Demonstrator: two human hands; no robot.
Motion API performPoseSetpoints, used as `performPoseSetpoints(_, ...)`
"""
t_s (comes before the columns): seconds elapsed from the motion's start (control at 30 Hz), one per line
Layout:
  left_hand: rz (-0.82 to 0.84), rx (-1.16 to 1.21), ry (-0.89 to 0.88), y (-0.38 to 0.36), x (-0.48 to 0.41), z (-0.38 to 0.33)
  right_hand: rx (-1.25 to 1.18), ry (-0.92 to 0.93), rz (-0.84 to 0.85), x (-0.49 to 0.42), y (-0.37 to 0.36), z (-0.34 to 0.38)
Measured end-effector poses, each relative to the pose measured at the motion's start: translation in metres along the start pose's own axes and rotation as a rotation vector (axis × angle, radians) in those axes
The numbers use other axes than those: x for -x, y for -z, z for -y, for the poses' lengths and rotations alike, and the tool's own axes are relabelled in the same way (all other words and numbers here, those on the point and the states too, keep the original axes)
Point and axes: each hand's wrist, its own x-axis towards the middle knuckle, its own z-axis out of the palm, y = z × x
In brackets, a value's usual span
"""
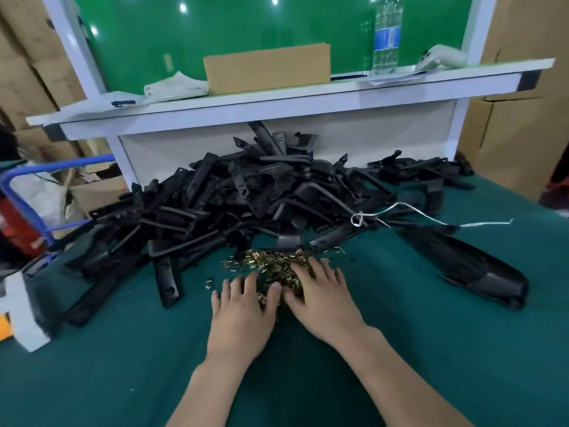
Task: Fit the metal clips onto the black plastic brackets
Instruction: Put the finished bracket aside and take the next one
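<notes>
Fingers of the left hand lie spread and relaxed, palm down, grasping nothing, tips on the near left edge of the metal clips. These form a small heap, individual clips pointing every way, between both hands and the black plastic brackets, piled behind with long axes crossing in all directions. Right hand likewise rests flat and loose over the heap's right side. One long bracket lies apart, running far-left to near-right.
</notes>
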Motion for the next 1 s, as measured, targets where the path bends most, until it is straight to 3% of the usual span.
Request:
performPoseSetpoints(0.13,-0.088,0.287,-0.043,0.006,-0.006,0.004,-0.065,0.079,-0.020,-0.001,0.000,-0.005)
performPoseSetpoints(0.2,-0.365,0.197,-0.034,0.010,-0.012,0.011,-0.115,0.090,-0.011,0.000,0.000,-0.009)
performPoseSetpoints(0.27,-0.492,0.039,0.169,0.014,-0.021,0.023,-0.146,0.097,-0.010,0.000,0.000,-0.010)
performPoseSetpoints(0.37,-0.316,0.010,0.494,0.024,-0.030,0.042,-0.194,0.090,-0.020,0.002,0.003,-0.010)
performPoseSetpoints(0.43,-0.223,0.027,0.564,0.025,-0.033,0.049,-0.226,0.082,-0.033,0.003,0.006,-0.011)
performPoseSetpoints(0.6,-0.278,-0.042,0.543,0.028,-0.031,0.058,-0.260,0.065,-0.055,0.005,0.009,-0.012)
performPoseSetpoints(0.77,-0.586,0.152,0.402,0.044,-0.022,0.061,-0.388,0.017,-0.062,0.007,0.013,-0.012)
performPoseSetpoints(1.0,-0.902,0.144,0.258,0.055,-0.016,0.053,-0.480,-0.007,-0.093,0.007,0.013,-0.014)
